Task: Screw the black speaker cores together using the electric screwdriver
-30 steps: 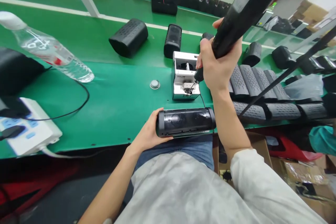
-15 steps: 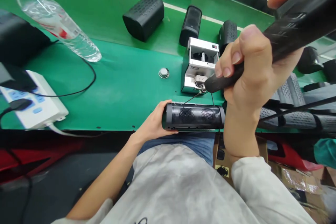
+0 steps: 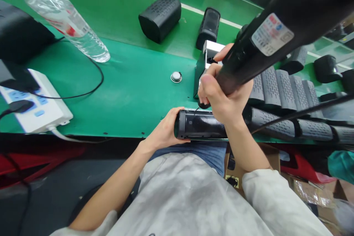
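My left hand (image 3: 166, 128) is wrapped around the left end of a black cylindrical speaker (image 3: 203, 124) with a perforated front, lying at the table's near edge. A thin wire shows at the speaker's far side. My right hand (image 3: 228, 99) grips a black electric screwdriver (image 3: 272, 35) with a white label, its thick body slanting up to the right. The screwdriver's lower end is over the speaker's far edge, but the hand hides most of it, and I cannot tell whether its tip touches. Just behind the hand stands a silver-and-black screw feeder (image 3: 202, 69), partly covered.
A small round silver part (image 3: 176, 77) lies left of the feeder. Farther left are a water bottle (image 3: 69, 22) and a white power strip (image 3: 41, 107) with cables. Grey perforated covers (image 3: 276, 84) line the right side. Black speakers (image 3: 160, 16) stand behind.
My right hand has brought the screwdriver from the screw feeder left and toward me, over the speaker. The left hand still holds the speaker; the view has shifted slightly.
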Motion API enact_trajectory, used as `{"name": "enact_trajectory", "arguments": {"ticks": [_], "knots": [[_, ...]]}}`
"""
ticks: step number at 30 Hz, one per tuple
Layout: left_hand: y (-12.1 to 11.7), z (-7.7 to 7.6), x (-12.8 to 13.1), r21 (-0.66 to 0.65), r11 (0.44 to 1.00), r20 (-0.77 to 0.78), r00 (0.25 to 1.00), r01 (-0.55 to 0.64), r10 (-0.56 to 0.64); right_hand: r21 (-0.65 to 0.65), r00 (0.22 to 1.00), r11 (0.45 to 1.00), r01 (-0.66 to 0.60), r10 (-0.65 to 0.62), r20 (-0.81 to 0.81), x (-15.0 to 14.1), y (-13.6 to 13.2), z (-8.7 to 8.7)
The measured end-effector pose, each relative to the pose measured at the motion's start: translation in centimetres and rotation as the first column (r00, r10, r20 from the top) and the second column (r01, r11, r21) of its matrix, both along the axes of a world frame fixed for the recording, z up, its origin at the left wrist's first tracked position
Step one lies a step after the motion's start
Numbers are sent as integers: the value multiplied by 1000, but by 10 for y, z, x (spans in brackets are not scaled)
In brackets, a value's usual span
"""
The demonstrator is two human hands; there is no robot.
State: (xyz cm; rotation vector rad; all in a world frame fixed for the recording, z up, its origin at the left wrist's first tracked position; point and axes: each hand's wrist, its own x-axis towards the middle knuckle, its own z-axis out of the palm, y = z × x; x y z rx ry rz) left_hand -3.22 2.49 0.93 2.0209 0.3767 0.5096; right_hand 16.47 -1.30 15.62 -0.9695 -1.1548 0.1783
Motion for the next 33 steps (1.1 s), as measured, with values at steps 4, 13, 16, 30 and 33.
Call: {"name": "enact_trajectory", "arguments": {"ticks": [4,13,16,30,33], "knots": [[0,-2,1,1,1000,16,1000,11,-11,-7,999,1000,27,-27,37,3,-5,-7],[-4,-18,4,-9,999,14,999,-51,51,142,999,989,34,-33,-10,1,14,-16],[-3,-18,5,-6,999,23,999,-46,46,191,1000,982,-5,4,5,2,18,-18],[0,-15,2,32,999,17,1000,-21,21,507,983,849,149,-184,18,73,-2,76],[1,-9,1,25,1000,-16,1000,-7,7,410,954,877,252,-295,44,95,8,59]]}}
